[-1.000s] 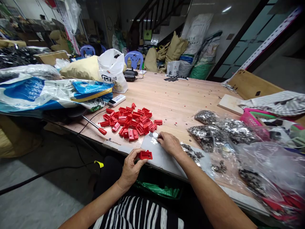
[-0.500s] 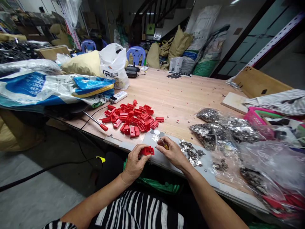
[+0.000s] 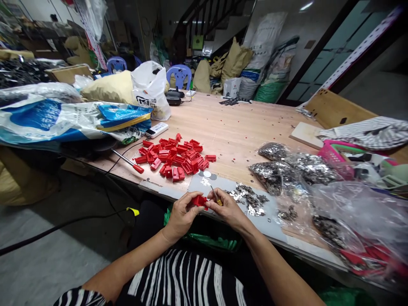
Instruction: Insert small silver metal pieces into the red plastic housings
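My left hand (image 3: 182, 212) is closed around a small red plastic part (image 3: 199, 200) at the table's near edge. My right hand (image 3: 227, 206) touches the same part from the right and pinches a small yellow-handled tool (image 3: 217, 198) whose thin metal shaft points up. Both hands hover over a grey metal plate (image 3: 219, 187) on the wooden table (image 3: 236, 131). A pile of several red plastic parts (image 3: 175, 158) lies just beyond the hands. Small shiny metal pieces (image 3: 247, 197) are scattered to the right of my right hand.
Clear bags of metal pieces (image 3: 287, 170) lie at the right, with a pink basket (image 3: 338, 155) behind. A red-handled screwdriver (image 3: 129, 163), a white remote (image 3: 157, 129) and blue-and-white sacks (image 3: 63, 121) lie at the left. A green bag (image 3: 207, 242) hangs under the edge.
My right hand left the metal pieces on the plate and came back to the red part with the small tool. My left hand lifted the part slightly toward it.
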`<state>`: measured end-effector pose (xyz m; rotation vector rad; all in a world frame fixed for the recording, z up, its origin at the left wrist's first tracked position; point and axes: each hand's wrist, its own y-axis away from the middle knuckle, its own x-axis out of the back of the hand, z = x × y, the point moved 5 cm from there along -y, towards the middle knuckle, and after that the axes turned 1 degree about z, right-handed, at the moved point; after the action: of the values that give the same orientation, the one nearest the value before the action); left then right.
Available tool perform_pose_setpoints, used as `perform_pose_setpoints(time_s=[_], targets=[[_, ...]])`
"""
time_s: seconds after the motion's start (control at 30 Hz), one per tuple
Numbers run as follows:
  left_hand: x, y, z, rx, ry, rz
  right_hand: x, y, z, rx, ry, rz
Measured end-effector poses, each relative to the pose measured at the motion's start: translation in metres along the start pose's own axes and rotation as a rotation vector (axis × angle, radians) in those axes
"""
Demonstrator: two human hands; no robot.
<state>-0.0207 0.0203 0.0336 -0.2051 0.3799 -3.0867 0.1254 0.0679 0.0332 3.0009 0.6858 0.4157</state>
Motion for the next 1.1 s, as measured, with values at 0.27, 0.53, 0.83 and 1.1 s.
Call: perform_pose_setpoints(time_s=[0.27, 0.53, 0.83, 1.1], targets=[[-0.006, -0.001, -0.014, 0.219, 0.351, -0.046, 0.008, 0.015, 0.002, -0.102, -0.17, -0.01], [-0.007, -0.005, -0.022, 0.201, 0.265, -0.075, 0.018, 0.03, 0.004, 0.075, 0.391, 0.093], [-0.006, -0.021, -0.011, -0.183, -0.291, -0.237, 0.013, 0.033, 0.009, 0.084, 0.58, 0.119], [-0.008, -0.034, -0.021, -0.168, -0.325, -0.331, 0.006, 0.027, 0.006, 0.166, 0.679, 0.073]])
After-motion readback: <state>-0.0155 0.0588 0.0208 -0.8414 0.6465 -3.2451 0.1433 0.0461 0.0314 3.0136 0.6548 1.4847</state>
